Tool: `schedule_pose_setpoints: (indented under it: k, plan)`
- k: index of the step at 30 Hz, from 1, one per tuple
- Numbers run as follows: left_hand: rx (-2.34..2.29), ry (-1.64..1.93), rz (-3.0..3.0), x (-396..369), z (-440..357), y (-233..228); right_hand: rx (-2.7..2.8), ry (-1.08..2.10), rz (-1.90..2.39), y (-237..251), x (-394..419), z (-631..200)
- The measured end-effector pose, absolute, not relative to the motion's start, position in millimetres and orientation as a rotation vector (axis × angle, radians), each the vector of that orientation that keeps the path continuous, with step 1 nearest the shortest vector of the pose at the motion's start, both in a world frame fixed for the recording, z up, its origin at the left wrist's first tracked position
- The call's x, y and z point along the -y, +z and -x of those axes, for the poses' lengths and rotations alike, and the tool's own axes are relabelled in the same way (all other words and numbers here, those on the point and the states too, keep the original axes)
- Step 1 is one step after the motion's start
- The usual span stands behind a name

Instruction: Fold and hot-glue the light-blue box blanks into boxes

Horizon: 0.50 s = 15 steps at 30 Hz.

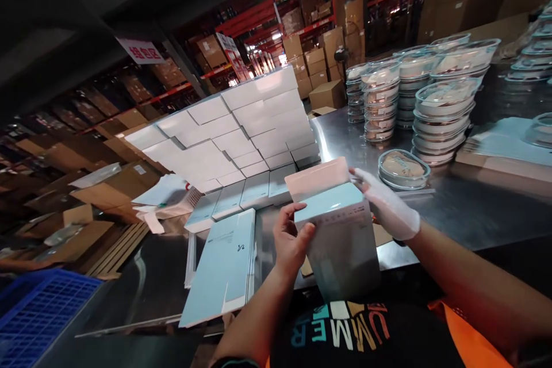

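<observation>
I hold a pale blue-and-white carton box [340, 241] upright at the near edge of a steel table [466, 207], its top flap open. My left hand [290, 240] grips the box's left side near the top. My right hand [388, 207], brightly lit, holds the right upper edge by the flap. A single clear lidded round container [403, 168] lies on the table just beyond my right hand.
Flat unfolded cartons [224, 270] lie stacked at my left. A tall wall of finished white boxes [233, 132] stands behind them. Stacks of lidded containers [440, 109] fill the right rear. A blue crate [38, 316] sits lower left; cardboard scraps and warehouse racks lie beyond.
</observation>
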<state>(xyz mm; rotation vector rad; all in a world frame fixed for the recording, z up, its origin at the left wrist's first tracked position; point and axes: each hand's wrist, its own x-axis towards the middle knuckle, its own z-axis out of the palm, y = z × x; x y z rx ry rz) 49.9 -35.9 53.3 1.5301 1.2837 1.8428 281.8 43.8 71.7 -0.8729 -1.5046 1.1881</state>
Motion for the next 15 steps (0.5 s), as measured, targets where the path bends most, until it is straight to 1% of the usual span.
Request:
schedule_pose_setpoints:
  k: [3,6,8,12,14,15]
  plan:
    - [-1.169,1.904,-1.643,35.6,-52.8,49.8,1.622,1.186,0.787,86.0,-37.4,-267.5]
    - [-1.033,2.012,-1.652,33.9,-50.8,43.9,1.772,1.119,0.636,78.3,-35.2,-277.0]
    - [-0.970,2.021,-1.722,32.3,-45.8,40.5,1.859,1.010,0.505,68.7,-32.2,-286.0]
    - [-0.907,1.918,-2.059,30.4,-26.3,46.3,1.938,0.804,0.282,61.3,-25.1,-290.5]
    - [-0.886,1.841,-2.196,32.1,-16.4,61.0,1.976,0.716,0.239,63.7,-22.9,-284.9]
    - [-0.919,1.740,-2.299,34.2,-13.3,71.3,2.004,0.662,0.225,65.0,-22.2,-280.4]
